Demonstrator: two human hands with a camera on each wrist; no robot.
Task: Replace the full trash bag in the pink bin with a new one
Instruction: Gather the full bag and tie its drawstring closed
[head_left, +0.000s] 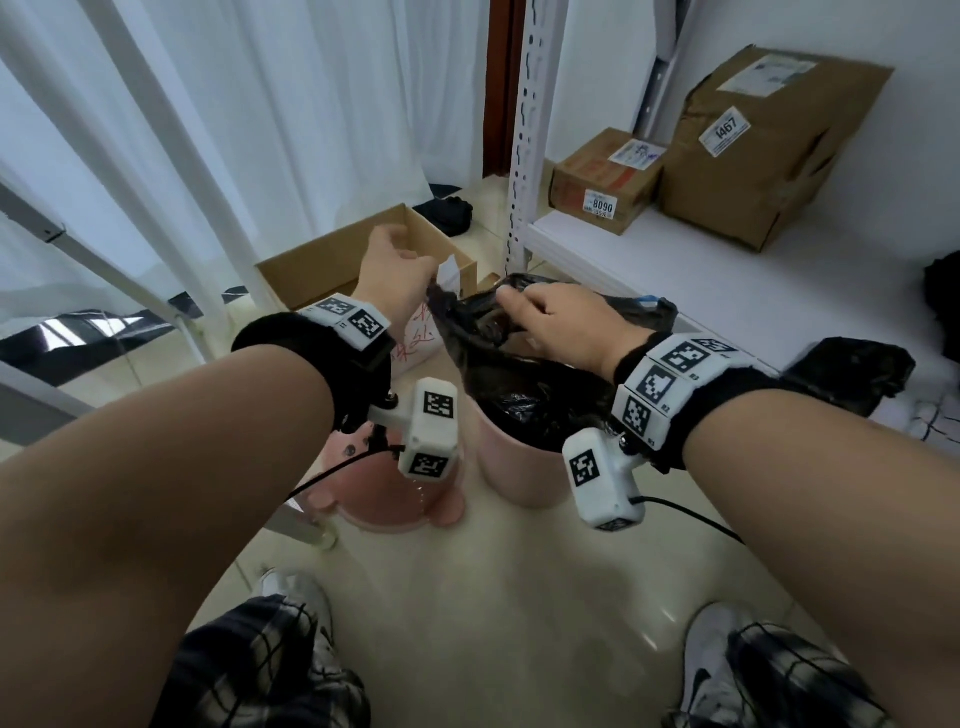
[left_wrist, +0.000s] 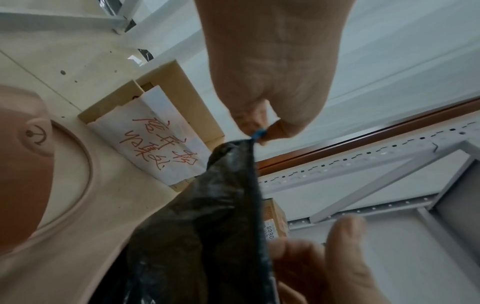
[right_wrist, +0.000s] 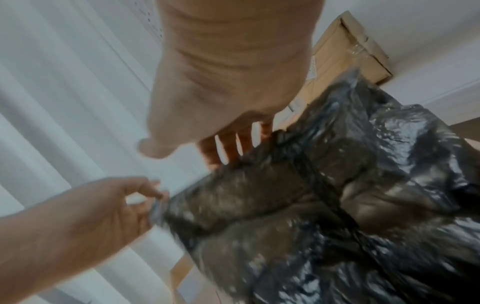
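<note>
The pink bin (head_left: 511, 470) stands on the floor with a black trash bag (head_left: 519, 379) in it, the bag's top pulled up above the rim. My left hand (head_left: 418, 273) pinches the bag's left top corner. In the left wrist view its thumb and finger (left_wrist: 259, 131) pinch a blue drawstring (left_wrist: 258, 134) at the bag's (left_wrist: 207, 216) hem. My right hand (head_left: 514, 304) grips the top edge of the bag a little to the right. In the blurred right wrist view its fingers (right_wrist: 228, 148) hook over the bag's (right_wrist: 311, 205) hem.
The bin's pink lid (head_left: 379, 501) lies on the floor to the left. An open cardboard box (head_left: 332, 260) with a red-lettered white paper (left_wrist: 158, 142) sits behind. A white shelf (head_left: 701, 270) on the right carries two cardboard boxes (head_left: 602, 179) and another crumpled black bag (head_left: 852, 374).
</note>
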